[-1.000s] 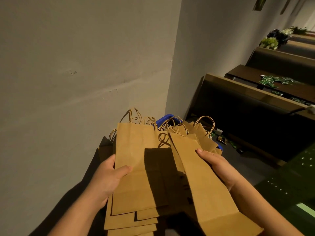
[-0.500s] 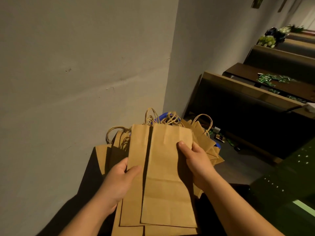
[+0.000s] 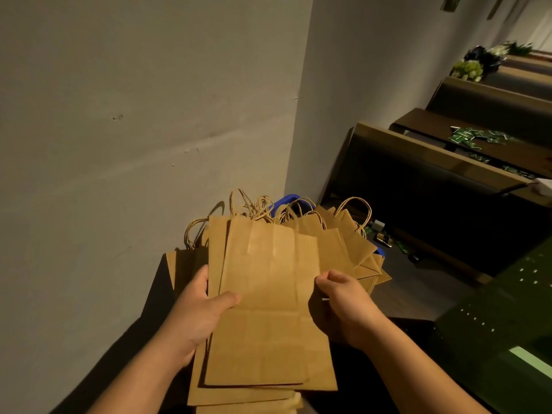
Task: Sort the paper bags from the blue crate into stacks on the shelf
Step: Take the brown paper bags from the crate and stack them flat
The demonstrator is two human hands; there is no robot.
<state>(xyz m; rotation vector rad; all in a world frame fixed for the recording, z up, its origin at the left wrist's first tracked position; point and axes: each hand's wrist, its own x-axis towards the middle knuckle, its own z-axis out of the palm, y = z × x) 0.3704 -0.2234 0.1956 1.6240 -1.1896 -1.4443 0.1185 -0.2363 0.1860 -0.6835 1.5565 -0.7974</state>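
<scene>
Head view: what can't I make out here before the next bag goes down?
- Blue crate: only a sliver of rim shows; the loose bags cover the rest.
- Bag count in the held stack: only edges show beneath the top bag.
- Right hand: fingertips hidden behind the stack's edge.
- Left hand: fingers under the stack, only the thumb on top.
- Shelf surface: lost in shadow under the stack.

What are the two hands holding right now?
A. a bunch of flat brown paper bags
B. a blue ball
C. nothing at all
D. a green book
A: the left hand has its thumb on top of the flat brown paper bags and the right hand grips their right edge.
</scene>
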